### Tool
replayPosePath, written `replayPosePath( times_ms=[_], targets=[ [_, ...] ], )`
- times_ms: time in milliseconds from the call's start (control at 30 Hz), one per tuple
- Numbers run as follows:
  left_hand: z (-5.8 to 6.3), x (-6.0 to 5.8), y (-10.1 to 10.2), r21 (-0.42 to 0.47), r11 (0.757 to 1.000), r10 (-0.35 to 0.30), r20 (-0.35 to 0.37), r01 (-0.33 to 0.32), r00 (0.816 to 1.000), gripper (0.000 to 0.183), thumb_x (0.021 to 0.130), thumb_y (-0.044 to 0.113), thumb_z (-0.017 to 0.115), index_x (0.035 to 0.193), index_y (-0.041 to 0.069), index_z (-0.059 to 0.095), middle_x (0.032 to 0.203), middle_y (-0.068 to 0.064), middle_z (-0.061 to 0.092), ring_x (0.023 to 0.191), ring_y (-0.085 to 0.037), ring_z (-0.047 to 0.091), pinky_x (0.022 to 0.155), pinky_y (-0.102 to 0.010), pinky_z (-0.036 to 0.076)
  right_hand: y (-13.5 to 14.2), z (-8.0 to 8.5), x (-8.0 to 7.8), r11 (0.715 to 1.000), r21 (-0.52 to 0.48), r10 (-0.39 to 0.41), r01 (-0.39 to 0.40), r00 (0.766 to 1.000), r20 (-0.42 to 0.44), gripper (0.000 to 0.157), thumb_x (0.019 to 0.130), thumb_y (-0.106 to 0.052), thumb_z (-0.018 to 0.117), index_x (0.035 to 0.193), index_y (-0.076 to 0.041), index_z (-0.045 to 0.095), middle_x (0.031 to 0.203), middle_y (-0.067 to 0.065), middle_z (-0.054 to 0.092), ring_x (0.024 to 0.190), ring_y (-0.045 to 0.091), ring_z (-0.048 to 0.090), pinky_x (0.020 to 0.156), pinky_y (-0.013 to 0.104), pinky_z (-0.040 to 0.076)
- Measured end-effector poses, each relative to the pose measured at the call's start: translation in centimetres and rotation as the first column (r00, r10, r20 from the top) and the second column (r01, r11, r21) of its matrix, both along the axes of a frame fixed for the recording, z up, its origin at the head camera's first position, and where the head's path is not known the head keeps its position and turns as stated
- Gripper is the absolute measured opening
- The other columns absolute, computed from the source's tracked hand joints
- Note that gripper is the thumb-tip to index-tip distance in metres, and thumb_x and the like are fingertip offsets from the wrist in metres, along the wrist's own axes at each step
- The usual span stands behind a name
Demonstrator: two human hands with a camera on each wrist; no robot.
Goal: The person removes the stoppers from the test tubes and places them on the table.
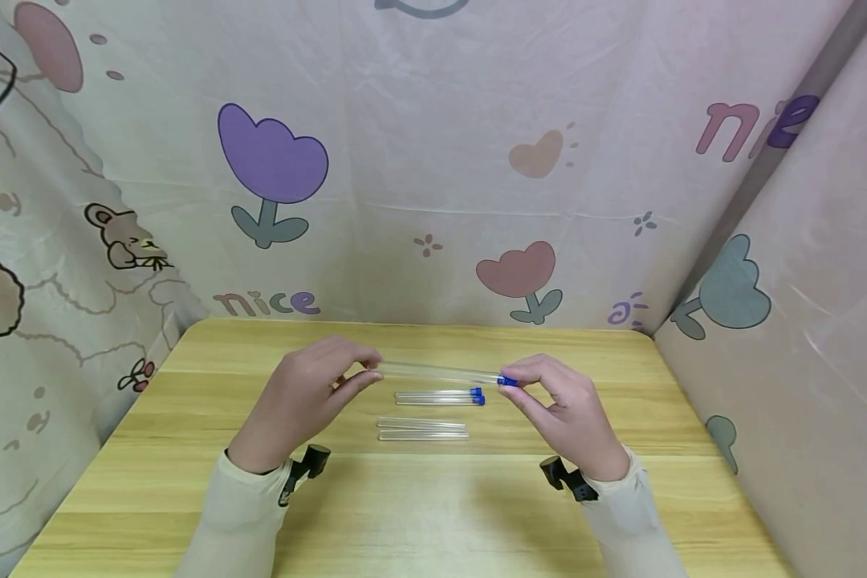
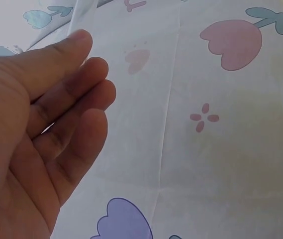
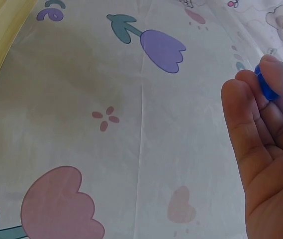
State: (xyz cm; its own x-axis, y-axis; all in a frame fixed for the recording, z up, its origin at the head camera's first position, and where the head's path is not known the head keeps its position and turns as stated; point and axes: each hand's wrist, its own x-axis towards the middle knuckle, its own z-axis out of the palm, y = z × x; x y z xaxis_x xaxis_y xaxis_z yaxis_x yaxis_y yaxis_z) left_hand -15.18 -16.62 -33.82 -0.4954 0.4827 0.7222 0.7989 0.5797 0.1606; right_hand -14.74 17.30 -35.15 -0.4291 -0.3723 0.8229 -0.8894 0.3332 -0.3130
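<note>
A clear test tube (image 1: 441, 372) is held nearly level above the table, between the two hands. At its left end, my left hand (image 1: 311, 393) pinches the glass between thumb and fingers; the left wrist view shows that hand, but the tube is hidden there. My right hand (image 1: 567, 405) pinches the blue cap (image 1: 507, 381) at the tube's right end. The right wrist view shows the cap's blue rim (image 3: 266, 84) between thumb and fingers. Whether the cap is fully seated cannot be seen.
Two test tubes with blue caps (image 1: 479, 396) lie side by side on the wooden table (image 1: 433, 514), below the held tube. Closer to me lie uncapped clear tubes (image 1: 422, 430), roughly parallel. A printed curtain (image 1: 419, 160) hangs behind the table and along both sides.
</note>
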Motion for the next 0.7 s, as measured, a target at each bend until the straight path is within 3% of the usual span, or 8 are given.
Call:
replayPosePath(
  times_ms=[300,400,567,633,700],
  targets=[
    [-0.01,0.01,-0.01,0.003,1.000,0.009,0.008,-0.009,1.000,0.020,0.090,0.020,0.081,0.107,0.011,0.075,0.098,0.004,0.075,0.075,-0.006,0.059,0.061,-0.021,0.050,-0.04,-0.01,-0.28,0.998,0.014,0.055,-0.054,0.998,-0.028,0.024,0.104,-0.024,0.065,0.108,-0.001,0.073,0.100,0.007,0.075,0.088,0.018,0.071,0.086,0.018,0.056],
    [-0.04,0.00,-0.01,-0.003,1.000,0.014,0.007,-0.014,1.000,0.022,0.097,0.029,0.075,0.108,0.011,0.076,0.098,0.004,0.075,0.075,-0.006,0.059,0.061,-0.021,0.049,0.07,-0.07,-0.32,0.996,0.016,0.085,-0.085,0.996,-0.020,0.024,0.104,-0.022,0.064,0.109,0.000,0.073,0.101,0.008,0.074,0.089,0.018,0.071,0.088,0.019,0.056],
    [-0.13,-0.05,-0.03,-0.007,1.000,0.024,0.001,-0.024,1.000,0.044,0.106,0.047,0.052,0.108,0.010,0.076,0.098,0.004,0.075,0.074,-0.006,0.058,0.060,-0.021,0.049,0.25,-0.17,-0.40,0.992,0.022,0.126,-0.126,0.992,-0.007,0.023,0.104,-0.021,0.063,0.110,0.000,0.072,0.102,0.009,0.074,0.091,0.018,0.071,0.089,0.020,0.056],
    [-0.15,-0.07,-0.05,-0.007,1.000,0.025,0.001,-0.025,1.000,0.045,0.106,0.048,0.051,0.108,0.010,0.076,0.098,0.004,0.075,0.074,-0.005,0.059,0.060,-0.021,0.049,0.29,-0.22,-0.41,0.990,0.022,0.142,-0.142,0.990,-0.004,0.023,0.104,-0.020,0.063,0.110,0.000,0.072,0.101,0.010,0.074,0.091,0.018,0.071,0.089,0.020,0.056],
    [-0.15,-0.07,-0.07,-0.007,1.000,0.022,0.002,-0.022,1.000,0.037,0.104,0.043,0.058,0.108,0.011,0.075,0.098,0.004,0.075,0.075,-0.006,0.059,0.060,-0.021,0.049,0.30,-0.23,-0.43,0.988,0.020,0.155,-0.155,0.988,-0.001,0.023,0.104,-0.020,0.063,0.110,0.001,0.072,0.101,0.010,0.074,0.091,0.018,0.071,0.089,0.020,0.056]
  ],
)
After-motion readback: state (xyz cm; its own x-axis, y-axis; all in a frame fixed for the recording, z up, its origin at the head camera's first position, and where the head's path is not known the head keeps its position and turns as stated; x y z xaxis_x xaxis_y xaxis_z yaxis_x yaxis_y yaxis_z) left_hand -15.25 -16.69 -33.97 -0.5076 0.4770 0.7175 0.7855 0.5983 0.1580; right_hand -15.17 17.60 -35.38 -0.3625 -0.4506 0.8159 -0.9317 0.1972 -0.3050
